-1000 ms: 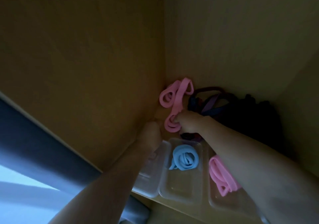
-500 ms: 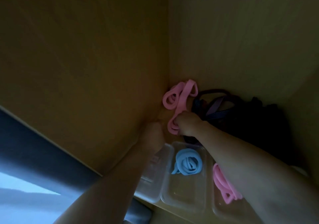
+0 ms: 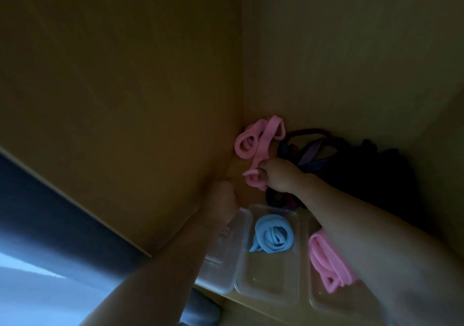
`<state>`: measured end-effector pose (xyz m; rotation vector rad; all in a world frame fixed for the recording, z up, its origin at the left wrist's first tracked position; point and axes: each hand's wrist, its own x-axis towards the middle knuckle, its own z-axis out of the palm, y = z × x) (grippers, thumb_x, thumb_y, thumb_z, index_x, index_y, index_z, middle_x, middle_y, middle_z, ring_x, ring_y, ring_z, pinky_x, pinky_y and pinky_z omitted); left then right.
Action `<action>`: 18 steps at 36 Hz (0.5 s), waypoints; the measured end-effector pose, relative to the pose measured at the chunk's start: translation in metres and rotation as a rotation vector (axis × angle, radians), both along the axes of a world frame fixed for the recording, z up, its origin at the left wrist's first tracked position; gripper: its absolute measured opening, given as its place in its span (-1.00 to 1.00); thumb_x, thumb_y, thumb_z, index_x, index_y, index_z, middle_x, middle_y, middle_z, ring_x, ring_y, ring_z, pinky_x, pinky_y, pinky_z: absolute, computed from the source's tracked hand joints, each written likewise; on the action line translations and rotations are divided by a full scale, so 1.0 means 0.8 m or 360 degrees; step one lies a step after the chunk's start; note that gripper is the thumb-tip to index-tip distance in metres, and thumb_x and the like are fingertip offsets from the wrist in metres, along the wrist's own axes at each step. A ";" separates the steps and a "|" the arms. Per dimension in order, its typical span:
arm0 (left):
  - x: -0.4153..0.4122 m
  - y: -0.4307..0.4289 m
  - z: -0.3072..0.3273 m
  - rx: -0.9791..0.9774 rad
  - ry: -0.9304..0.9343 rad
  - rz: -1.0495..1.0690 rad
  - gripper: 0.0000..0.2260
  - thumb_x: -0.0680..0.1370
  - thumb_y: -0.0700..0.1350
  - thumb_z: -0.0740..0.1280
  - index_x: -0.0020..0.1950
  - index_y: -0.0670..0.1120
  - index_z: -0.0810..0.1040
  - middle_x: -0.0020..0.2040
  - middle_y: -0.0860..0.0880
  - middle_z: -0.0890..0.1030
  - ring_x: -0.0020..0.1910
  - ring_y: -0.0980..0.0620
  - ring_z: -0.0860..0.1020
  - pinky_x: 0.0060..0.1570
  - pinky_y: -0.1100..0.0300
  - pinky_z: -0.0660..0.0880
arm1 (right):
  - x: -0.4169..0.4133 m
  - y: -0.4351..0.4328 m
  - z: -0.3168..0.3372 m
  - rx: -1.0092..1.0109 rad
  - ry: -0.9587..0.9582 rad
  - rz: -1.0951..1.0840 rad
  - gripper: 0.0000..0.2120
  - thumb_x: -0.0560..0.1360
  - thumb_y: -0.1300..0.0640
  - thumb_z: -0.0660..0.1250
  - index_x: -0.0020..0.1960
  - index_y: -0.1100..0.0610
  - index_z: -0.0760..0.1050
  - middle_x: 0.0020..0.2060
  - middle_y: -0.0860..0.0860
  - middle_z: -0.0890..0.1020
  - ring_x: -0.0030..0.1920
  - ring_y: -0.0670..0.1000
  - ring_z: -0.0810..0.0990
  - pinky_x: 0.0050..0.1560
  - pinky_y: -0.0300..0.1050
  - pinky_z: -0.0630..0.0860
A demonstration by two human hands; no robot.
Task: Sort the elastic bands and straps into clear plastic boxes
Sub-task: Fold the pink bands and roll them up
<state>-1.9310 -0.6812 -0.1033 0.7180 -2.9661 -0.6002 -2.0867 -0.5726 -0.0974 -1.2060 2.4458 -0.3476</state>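
My right hand [image 3: 278, 175] has its fingers curled round the near stretch of the long flat pink elastic band [image 3: 259, 147], pinching it. The band runs from my fingertips up and away from the hand into the corner of the yellowish wooden cabinet walls [image 3: 150, 100]. Its long axis goes hand to corner, leaning slightly right at the far end. The far end folds over against the back wall. One loose loop sits left of that line, and a small coil lies just left of my knuckles, right against the fingers. Behind and to the right of this hand is a dark tangled pile of purple and black straps [image 3: 326, 150], close against the hand; contact unclear. My left hand [image 3: 222, 200] is down-left of the right one, near but apart, back of hand toward the camera, at the far end of the leftmost clear plastic box [image 3: 221, 273]. It is too dim to tell whether its fingers are spread or curled. Nearer me than the right hand, the middle clear plastic box [image 3: 266, 283] holds a light blue band rolled into a coil [image 3: 272, 234] at its far end. The right clear plastic box [image 3: 324, 308] holds a second pink band [image 3: 324, 260], folded, lying lengthwise beside my forearm and partly hidden by it.
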 end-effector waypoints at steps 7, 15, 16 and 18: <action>-0.007 -0.002 -0.003 0.0062 0.0019 0.0035 -0.78 0.52 -0.19 0.28 0.15 -0.16 0.57 0.05 -0.16 0.62 0.06 -0.15 0.57 0.03 0.09 0.46 | -0.010 0.006 0.008 -0.0301 -0.0075 -0.0231 -0.82 0.63 0.09 0.13 -0.03 0.14 0.47 -0.07 0.12 0.59 -0.05 0.10 0.56 -0.11 -0.06 0.46; -0.037 0.006 0.039 0.0348 0.0541 0.0031 -0.67 0.52 -0.35 0.27 0.29 -0.23 0.46 0.04 -0.10 0.60 0.00 -0.01 0.54 -0.10 0.45 0.27 | -0.046 0.000 0.083 -0.1013 -0.0086 -0.0657 -0.69 0.66 0.06 0.10 0.21 0.20 0.51 0.07 0.15 0.61 0.07 0.14 0.58 -0.03 -0.16 0.41; -0.042 0.005 0.047 0.0420 0.0590 0.0030 -0.70 0.52 -0.37 0.26 0.26 -0.23 0.46 0.02 -0.09 0.59 -0.04 0.04 0.53 -0.14 0.48 0.28 | -0.052 -0.001 0.097 -0.1108 -0.0098 -0.0702 -0.69 0.66 0.06 0.11 0.22 0.19 0.51 0.07 0.13 0.61 0.06 0.10 0.58 -0.03 -0.19 0.41; -0.054 0.004 0.065 0.0585 0.0643 0.0051 -0.75 0.54 -0.37 0.26 0.19 -0.19 0.46 0.00 -0.06 0.59 -0.11 0.13 0.51 -0.19 0.52 0.36 | -0.063 -0.002 0.126 -0.1244 -0.0060 -0.0751 -0.71 0.65 0.07 0.14 0.22 0.18 0.52 0.01 0.05 0.60 -0.02 0.01 0.57 -0.11 -0.25 0.39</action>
